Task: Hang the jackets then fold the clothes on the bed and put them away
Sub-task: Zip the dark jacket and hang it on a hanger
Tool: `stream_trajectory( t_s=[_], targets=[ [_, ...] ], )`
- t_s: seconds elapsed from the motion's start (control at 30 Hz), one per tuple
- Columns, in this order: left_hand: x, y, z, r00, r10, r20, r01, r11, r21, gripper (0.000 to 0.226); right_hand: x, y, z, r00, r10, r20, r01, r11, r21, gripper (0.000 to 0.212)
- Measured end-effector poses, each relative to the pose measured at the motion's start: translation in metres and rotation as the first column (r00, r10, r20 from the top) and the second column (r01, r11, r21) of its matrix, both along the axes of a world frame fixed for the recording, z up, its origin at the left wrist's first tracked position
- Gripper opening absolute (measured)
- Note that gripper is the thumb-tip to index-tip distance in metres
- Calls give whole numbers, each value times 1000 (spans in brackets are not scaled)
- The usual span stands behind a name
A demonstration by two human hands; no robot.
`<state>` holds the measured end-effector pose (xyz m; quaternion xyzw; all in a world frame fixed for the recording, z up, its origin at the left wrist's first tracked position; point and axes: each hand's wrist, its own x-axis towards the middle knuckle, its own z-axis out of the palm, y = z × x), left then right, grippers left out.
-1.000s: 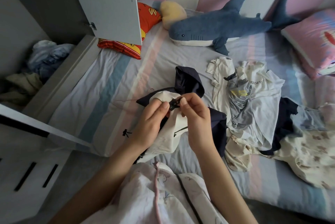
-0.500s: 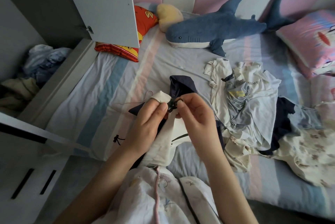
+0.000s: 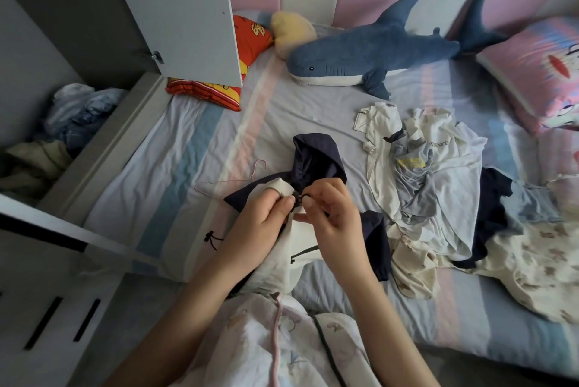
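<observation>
Both hands held a jacket (image 3: 316,164) over the bed (image 3: 188,148): the left hand (image 3: 266,214) gripped its cream fabric, the right hand (image 3: 332,214) pinched a small black toggle (image 3: 297,198).

Yellow lettering on grey shirt (image 3: 410,164), too blurred to read

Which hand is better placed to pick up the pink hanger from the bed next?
Probably left. The pink hanger lies on the bed just left of the jacket, close to the left hand. The right hand also pinches the jacket and would have to cross over the left one.
</observation>
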<state>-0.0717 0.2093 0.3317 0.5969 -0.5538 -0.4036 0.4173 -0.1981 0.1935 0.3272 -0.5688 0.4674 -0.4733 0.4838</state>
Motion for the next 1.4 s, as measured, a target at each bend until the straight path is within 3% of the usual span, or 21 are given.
stream_trajectory(
  t_s=[0.23,0.37,0.5,0.63,0.7,0.97,1.1,1.2,1.3,1.4],
  targets=[
    [-5,1,-10,996,62,67,-57,995,-82,38,9,2,-3,994,-92,-57,92,996,-6,26],
    [-2,0,-6,998,-26,-62,20,995,-100,26,2,0,-6,991,57,-125,-63,997,-46,16],
    [0,-2,1,983,-16,-182,7,999,-50,28,-16,-8,-13,923,163,-348,-191,981,-47,17],
    [2,-7,4,971,-66,-230,53,997,-60,36,-17,-7,-11,977,190,-98,-186,981,48,29],
    [1,-7,3,964,-73,-255,57,996,-69,39,-11,-6,-7,984,153,-90,-148,987,57,35],
    [3,-12,-2,965,-68,-253,68,998,-10,22,-11,1,2,914,116,-388,-171,979,-111,39],
    [1,-10,-4,975,-110,-190,105,994,-38,45,-13,-2,1,868,-28,-496,-118,958,-261,30],
    [5,-18,-5,988,-138,-75,136,990,-30,49,-18,-11,-5,888,59,-456,-159,970,-184,18],
    [11,-43,0,973,-206,109,203,978,36,43,-19,-33,-13,958,199,-208,-204,979,-4,16],
    [4,-94,33,975,-200,98,199,980,13,34,-21,-83,12,969,199,-148,-208,977,-42,16]
  ],
)
